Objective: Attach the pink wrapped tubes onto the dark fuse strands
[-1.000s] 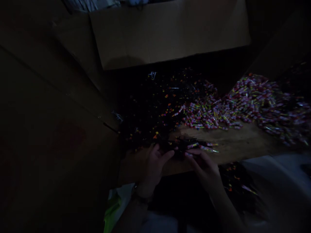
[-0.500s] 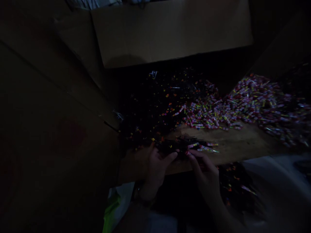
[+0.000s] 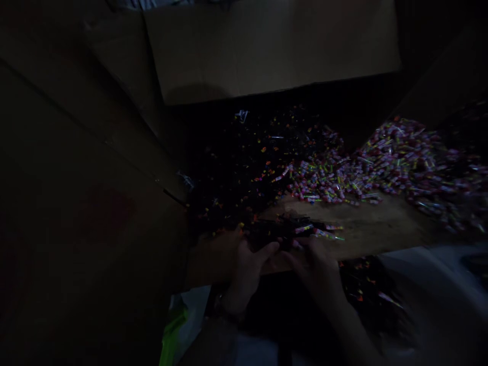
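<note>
The picture is very dark. My left hand [image 3: 249,269] is closed at the front edge of a wooden board [image 3: 366,223], its thumb pointing right. A bunch of dark thin pieces [image 3: 274,226] lies at its fingertips; what the fingers hold cannot be made out. My right hand [image 3: 322,272] is close by on the right, fingers bent and thumb near the left thumb. At its fingertips shows a small pink-and-white tube [image 3: 298,245]; shadow hides the grip. Just beyond, a few slim tubes with pale, yellow-green ends [image 3: 327,234] lie on the board.
A large heap of small pink, white and yellow tubes [image 3: 396,152] spreads behind and right. Dark pieces with orange and yellow bits [image 3: 244,162] lie at back left. Cardboard [image 3: 278,51] rises behind, and a cardboard wall [image 3: 95,203] stands left. A dark, speckled pile [image 3: 369,284] sits below right.
My right hand has shifted slightly left and its thumb has come closer to my left thumb. The small tube at its fingertips is a little lower. My left hand has barely moved.
</note>
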Demonstrator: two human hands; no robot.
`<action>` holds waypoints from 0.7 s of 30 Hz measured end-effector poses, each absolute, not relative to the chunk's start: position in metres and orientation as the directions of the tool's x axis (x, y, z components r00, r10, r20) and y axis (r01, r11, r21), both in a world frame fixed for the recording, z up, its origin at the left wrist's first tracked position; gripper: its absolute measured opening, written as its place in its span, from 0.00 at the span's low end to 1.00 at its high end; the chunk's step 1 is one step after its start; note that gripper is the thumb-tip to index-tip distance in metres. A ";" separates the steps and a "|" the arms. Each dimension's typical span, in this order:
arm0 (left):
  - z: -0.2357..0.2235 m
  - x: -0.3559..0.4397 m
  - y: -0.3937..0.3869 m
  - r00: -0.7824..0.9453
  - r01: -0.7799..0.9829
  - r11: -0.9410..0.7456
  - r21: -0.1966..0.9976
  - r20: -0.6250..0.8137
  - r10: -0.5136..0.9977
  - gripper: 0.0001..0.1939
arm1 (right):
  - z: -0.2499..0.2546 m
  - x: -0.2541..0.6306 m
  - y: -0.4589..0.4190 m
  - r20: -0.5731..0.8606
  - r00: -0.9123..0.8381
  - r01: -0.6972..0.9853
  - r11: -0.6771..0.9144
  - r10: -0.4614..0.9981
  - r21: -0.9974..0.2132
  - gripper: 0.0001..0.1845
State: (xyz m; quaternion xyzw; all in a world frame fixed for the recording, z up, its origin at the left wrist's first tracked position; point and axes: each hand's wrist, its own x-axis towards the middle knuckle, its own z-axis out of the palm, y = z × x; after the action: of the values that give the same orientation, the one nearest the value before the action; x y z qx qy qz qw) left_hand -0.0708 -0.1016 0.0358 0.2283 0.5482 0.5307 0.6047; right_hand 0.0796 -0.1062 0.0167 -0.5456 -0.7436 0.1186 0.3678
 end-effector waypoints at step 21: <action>0.019 -0.111 -0.060 0.109 0.180 0.080 0.980 -0.101 0.989 0.17 | -0.001 0.101 -0.091 0.449 -0.182 0.828 0.383 0.875 -0.410 0.18</action>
State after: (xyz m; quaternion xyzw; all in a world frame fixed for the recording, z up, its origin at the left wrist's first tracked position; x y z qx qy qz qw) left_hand -0.1114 -0.0604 0.0186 0.5473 0.5339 0.4005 0.5050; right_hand 0.1007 -0.0911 -0.0008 -0.5543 -0.7678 0.0368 0.3192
